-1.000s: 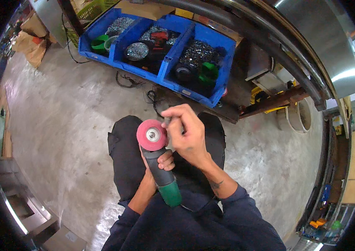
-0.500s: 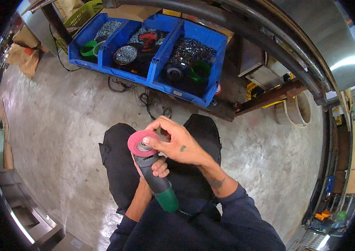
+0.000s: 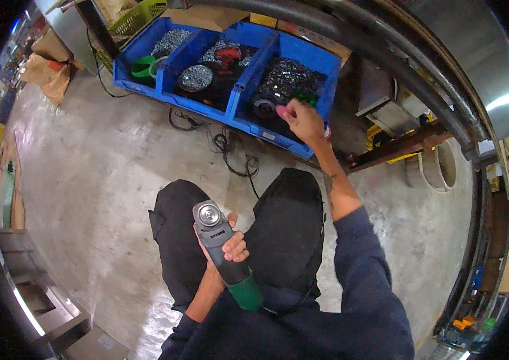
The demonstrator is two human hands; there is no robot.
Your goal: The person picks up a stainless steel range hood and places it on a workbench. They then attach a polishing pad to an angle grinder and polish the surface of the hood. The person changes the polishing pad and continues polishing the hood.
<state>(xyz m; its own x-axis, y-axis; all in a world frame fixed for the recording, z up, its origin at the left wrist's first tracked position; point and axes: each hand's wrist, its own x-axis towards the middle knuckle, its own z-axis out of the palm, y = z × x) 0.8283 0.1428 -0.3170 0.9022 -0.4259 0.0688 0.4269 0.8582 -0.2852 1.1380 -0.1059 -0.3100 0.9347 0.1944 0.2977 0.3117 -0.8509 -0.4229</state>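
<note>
Over my lap, my left hand (image 3: 235, 246) is wrapped round an angle grinder (image 3: 225, 258) with a grey-black body and a green rear end. Its round metal spindle (image 3: 209, 215) faces up, with no disc on it. My right arm stretches forward, and my right hand (image 3: 305, 123) is closed on a pink disc (image 3: 281, 111), seen almost edge-on. That hand hangs over the right-hand blue bin (image 3: 269, 136). Beneath and beside it are a dark ring-shaped piece (image 3: 264, 108), small metal parts (image 3: 290, 78) and a green round thing (image 3: 306, 97), partly hidden.
The middle bin holds a red tool (image 3: 227, 58) and a bowl of small metal parts (image 3: 195, 78). In the left bin sits a green cup (image 3: 142, 66). Black cable (image 3: 223, 143) lies on the floor. A thick dark pipe (image 3: 350, 45) crosses above the bins.
My right hand has lifted the pink disc off the grinder and moved it forward and right, over the right-hand bin. The grinder stays in my left hand, its spindle now bare.
</note>
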